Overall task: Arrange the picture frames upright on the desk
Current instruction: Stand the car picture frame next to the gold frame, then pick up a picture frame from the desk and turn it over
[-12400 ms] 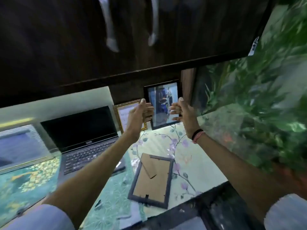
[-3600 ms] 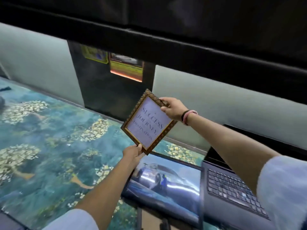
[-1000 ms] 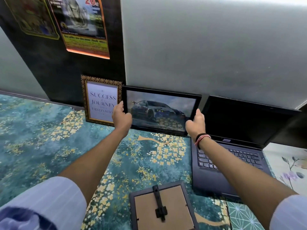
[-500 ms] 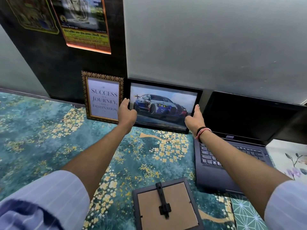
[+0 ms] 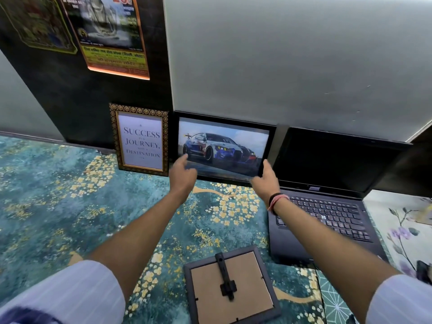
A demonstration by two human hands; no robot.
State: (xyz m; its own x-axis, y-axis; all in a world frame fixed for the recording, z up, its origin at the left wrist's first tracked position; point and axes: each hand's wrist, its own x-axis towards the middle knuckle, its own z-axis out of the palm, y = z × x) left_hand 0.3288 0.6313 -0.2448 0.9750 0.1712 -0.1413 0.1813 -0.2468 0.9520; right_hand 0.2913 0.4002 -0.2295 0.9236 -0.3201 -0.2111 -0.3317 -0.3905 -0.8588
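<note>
Black-framed car photo (image 5: pixel 224 148) stands upright against the grey wall panel (image 5: pixel 292 61), between the gold-patterned quote frame (image 5: pixel 139 139) and the open dark laptop (image 5: pixel 327 195). My left hand (image 5: pixel 183 173) and right hand (image 5: pixel 265 180) are at its lower corners, fingers spread, not clamped on it. Grey frame with brown backing (image 5: pixel 230 285) lies face down on the teal floral desk mat (image 5: pixel 58 206), near me.

Pale striped sleeves (image 5: pixel 77 291) (wristbands (image 5: pixel 275 199) too)
</note>
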